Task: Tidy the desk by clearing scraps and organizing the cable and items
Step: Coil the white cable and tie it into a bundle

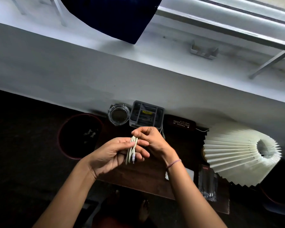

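Cable (132, 149), pale and folded into a short hank of several strands, sits between both hands above the middle of the tabletop (148, 176). Its long axis runs roughly from 12 to 6 o'clock, with the folded bends at the top and a plug end hanging at the bottom. The left hand (112, 155) cradles the hank across its fingers, thumb pressed on from the 9 o'clock side, so it is closed on the bundle. The right hand (150, 140) comes in from 3 o'clock and pinches the upper bends with its fingertips, also gripping the cable. Both hands are on it, but the left carries most of its length.

At 12 o'clock from the hands, against the wall, stands a grey organizer tray (146, 116) with compartments; it looks like the likely home for the bundle, which would call for a short forward reach. A glass ashtray (118, 114) lies at its 9 o'clock side, and a dark spectacle case (181, 123) at its 3 o'clock side. A dark bin (80, 136) holding pale scraps sits at 9 o'clock of the hands, a pleated lampshade (235, 153) at 3 o'clock, and a clear tumbler (207, 183) at 4 o'clock.
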Action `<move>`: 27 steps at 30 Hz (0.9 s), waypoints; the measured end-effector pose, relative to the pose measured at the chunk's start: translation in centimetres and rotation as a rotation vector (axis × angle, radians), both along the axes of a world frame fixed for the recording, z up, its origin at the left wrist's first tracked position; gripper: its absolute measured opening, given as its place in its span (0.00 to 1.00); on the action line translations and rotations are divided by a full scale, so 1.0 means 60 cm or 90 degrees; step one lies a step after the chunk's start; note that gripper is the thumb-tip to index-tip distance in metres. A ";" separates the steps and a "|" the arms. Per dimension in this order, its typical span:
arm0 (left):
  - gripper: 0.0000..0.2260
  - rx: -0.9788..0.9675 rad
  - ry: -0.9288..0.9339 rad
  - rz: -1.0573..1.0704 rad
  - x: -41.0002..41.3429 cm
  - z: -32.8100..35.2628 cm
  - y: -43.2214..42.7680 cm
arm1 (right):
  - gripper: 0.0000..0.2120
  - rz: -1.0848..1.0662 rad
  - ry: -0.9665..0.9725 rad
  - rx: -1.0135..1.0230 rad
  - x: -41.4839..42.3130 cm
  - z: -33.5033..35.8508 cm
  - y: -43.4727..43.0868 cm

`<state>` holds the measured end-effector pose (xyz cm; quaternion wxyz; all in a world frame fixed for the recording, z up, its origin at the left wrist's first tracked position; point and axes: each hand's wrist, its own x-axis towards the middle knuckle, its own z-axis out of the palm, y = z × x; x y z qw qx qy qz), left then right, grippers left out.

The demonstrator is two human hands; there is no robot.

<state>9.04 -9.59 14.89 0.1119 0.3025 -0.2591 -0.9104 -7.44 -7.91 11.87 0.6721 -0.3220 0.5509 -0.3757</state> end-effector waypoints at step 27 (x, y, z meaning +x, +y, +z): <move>0.23 -0.003 -0.181 0.233 -0.051 -0.034 -0.034 | 0.07 0.014 0.482 0.006 0.047 0.066 0.077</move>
